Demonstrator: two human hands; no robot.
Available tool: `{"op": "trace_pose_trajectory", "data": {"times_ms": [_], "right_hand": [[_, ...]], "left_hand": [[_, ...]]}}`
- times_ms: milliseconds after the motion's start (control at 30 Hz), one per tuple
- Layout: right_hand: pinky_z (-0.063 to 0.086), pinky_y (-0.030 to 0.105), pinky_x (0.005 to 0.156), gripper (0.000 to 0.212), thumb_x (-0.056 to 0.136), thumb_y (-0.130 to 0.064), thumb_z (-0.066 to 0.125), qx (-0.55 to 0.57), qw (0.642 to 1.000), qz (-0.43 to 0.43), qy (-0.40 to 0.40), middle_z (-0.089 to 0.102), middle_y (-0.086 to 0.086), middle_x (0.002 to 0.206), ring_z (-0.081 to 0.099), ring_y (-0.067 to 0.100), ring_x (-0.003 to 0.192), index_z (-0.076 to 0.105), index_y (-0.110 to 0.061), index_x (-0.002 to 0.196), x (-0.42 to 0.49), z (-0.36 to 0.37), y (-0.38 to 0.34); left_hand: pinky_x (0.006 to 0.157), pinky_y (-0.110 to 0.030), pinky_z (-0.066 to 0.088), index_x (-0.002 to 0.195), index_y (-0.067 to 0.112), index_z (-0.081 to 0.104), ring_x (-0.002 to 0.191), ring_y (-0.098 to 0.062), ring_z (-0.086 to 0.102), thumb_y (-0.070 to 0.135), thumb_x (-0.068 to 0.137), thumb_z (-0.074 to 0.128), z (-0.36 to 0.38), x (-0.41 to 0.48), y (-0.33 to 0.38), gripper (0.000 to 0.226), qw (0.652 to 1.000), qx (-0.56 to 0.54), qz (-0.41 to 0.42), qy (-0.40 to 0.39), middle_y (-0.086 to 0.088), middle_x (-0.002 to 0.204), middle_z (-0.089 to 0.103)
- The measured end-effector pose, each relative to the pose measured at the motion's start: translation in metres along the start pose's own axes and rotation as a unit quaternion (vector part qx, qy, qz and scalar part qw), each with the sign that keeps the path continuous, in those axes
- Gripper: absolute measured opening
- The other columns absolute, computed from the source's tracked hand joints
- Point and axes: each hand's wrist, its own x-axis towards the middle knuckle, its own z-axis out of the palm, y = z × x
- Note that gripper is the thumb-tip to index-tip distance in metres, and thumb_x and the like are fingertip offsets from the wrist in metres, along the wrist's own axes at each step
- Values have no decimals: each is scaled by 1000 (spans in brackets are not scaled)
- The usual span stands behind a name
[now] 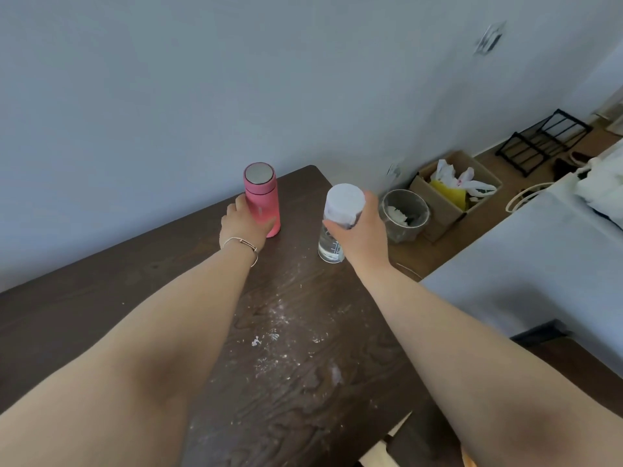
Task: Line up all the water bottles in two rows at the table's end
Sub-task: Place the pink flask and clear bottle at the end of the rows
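The dark brown wood-grain bench (pixel 101 318) runs along the pale wall, its far end rounded at the corner. Near that end stand an upright pink metal flask with a silver cap (pixel 262 198) and a clear plastic bottle with a white lid (pixel 337 227), apart from each other. Whitish powdery smears (pixel 273 335), possibly dust, speckle the middle.

Table (pixel 101 308): flask (pixel 262 197) upright at far end, near the wall; bottle (pixel 338 224) upright to its right, at the right edge (well apart). Floor, right of table: bin (pixel 404 214), then box (pixel 448 193) behind it.
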Motion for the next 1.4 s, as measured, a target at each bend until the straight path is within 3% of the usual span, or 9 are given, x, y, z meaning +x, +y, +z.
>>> {"op": "trace_pose_trajectory", "data": {"times_ms": [167,533,767,1067,1267,1400], "right_hand": [[43,16,85,87,75,-49,82,1,1000,9,0,55,2,136,56,19,122,37,-17,142,3,2,7],[36,9,84,85,76,-50,80,-18,1000,1,13,54,2,136,55,16,120,38,-18,143,1,0,6],[41,16,84,85,74,-50,82,-10,1000,27,5,55,1,133,55,18,119,39,-19,141,-15,-2,-8],[50,32,94,84,72,-49,83,32,999,25,19,55,-1,132,54,19,121,39,-21,138,-106,-14,-67],[44,23,89,85,72,-49,83,57,998,31,19,53,-4,135,53,16,122,38,-24,141,-198,-26,-99],[44,25,90,86,73,-47,84,55,998,39,4,52,-4,135,52,18,122,36,-25,141,-256,-30,-109]], "left_hand": [[86,-40,44,124,8,46,106,-35,54,40,79,69,16,10,2,59,994,-107,-29,24,-13,118,55],[71,-32,40,109,17,49,91,-24,57,48,70,76,24,14,-18,56,986,-159,8,48,-2,105,59],[73,-31,42,109,22,49,92,-21,57,44,72,77,0,-24,-36,51,982,-184,17,46,0,103,61],[69,-27,39,100,28,46,88,-18,59,43,71,78,-62,-116,-92,46,979,-198,29,46,2,97,61],[66,-25,39,106,27,49,87,-15,58,42,70,77,-98,-192,-139,48,978,-200,39,34,6,96,60],[62,-23,38,103,27,48,85,-16,58,41,71,76,-113,-244,-167,45,978,-200,34,36,9,91,58]]}}
